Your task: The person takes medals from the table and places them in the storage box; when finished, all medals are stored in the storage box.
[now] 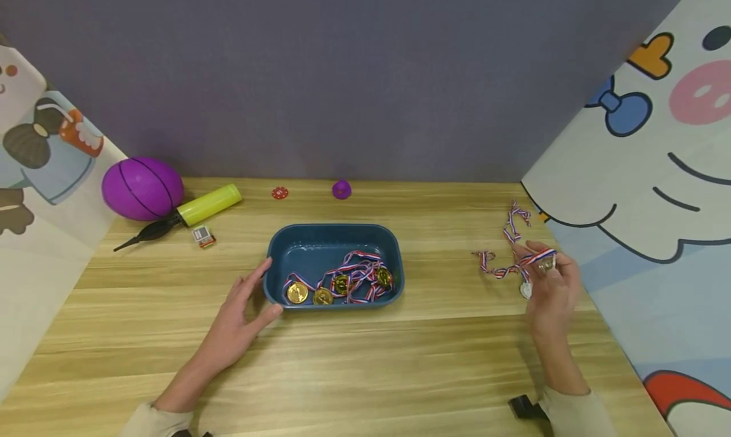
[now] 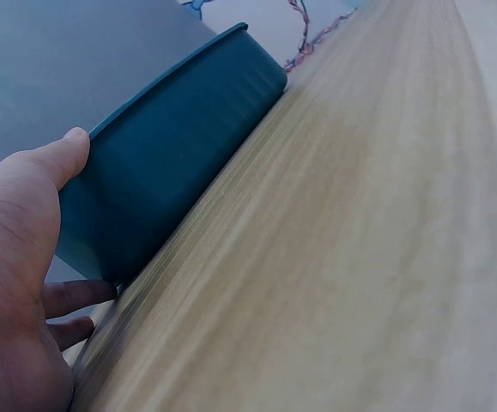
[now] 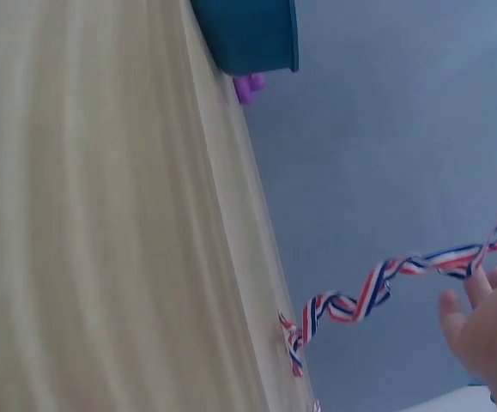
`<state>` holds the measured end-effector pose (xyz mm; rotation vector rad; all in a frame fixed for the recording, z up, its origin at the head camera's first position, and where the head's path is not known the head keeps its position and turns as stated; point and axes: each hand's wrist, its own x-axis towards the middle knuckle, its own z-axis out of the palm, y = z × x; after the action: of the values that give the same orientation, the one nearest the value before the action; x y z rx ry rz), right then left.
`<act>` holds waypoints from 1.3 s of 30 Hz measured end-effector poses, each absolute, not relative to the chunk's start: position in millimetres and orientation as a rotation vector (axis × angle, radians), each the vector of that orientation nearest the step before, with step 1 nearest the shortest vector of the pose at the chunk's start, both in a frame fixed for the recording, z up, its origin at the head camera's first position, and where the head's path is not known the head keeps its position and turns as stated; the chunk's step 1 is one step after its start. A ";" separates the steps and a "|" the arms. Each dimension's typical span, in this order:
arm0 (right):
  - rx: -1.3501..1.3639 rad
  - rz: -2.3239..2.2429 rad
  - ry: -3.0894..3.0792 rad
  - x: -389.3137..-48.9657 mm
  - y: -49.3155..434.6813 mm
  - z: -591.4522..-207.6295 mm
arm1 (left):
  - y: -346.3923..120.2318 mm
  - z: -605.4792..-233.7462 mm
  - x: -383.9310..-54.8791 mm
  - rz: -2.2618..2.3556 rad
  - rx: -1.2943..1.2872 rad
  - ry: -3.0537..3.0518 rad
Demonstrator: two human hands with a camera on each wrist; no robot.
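Note:
A dark blue rectangular bin (image 1: 334, 229) holds several gold medals (image 1: 297, 292) with striped ribbons (image 1: 365, 269), gathered along its near side and right end. My left hand (image 1: 240, 323) rests at the bin's near left corner, fingers extended. In the left wrist view its thumb (image 2: 75, 150) lies against the bin wall near the rim. Off to the right, my right hand (image 1: 553, 297) holds a medal (image 1: 546, 264) by its fingers, with a red, white and blue ribbon (image 3: 377, 287) trailing from it. A silver medal (image 1: 526, 290) shows just left of that hand, partly hidden.
A purple ball (image 1: 143, 188) sits at the back left, beside a yellow hand pump (image 1: 210, 204) with a black nozzle and a small boxy item (image 1: 203, 236). Behind the bin lie a red chip (image 1: 280, 193) and a small purple object (image 1: 341, 189). Another ribbon (image 1: 514, 221) lies at the right.

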<state>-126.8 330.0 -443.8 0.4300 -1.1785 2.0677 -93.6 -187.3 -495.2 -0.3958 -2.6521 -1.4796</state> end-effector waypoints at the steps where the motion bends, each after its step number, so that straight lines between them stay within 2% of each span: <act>1: 0.471 2.121 -1.150 -128.8 328.1 -442.7 | -187.4 -496.0 -94.1 -1.476 -0.404 -2.645; 6: 0.617 2.242 -1.165 -132.9 321.3 -440.1 | -187.7 -497.2 -95.4 -1.464 -0.428 -2.623; 13: 0.351 2.064 -1.670 -129.7 319.4 -436.3 | -186.0 -494.0 -93.1 -1.467 -0.421 -2.629; 16: 0.377 2.010 -1.787 -129.2 319.7 -436.5 | -186.1 -493.6 -92.7 -1.469 -0.416 -2.636; 22: 0.542 1.995 -1.731 -134.3 314.3 -431.9 | -188.0 -496.2 -93.9 -1.473 -0.406 -2.644; 31: 0.528 1.707 -1.775 -144.0 290.9 -417.8 | -189.1 -497.3 -94.3 -1.496 -0.404 -2.636; 39: 0.502 1.650 -1.809 -151.7 273.0 -403.2 | -188.5 -497.4 -94.2 -1.508 -0.398 -2.643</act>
<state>-151.7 273.0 -403.2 0.5016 -1.8092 1.6503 -94.2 -188.5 -497.4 -0.3985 -2.6430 -1.5081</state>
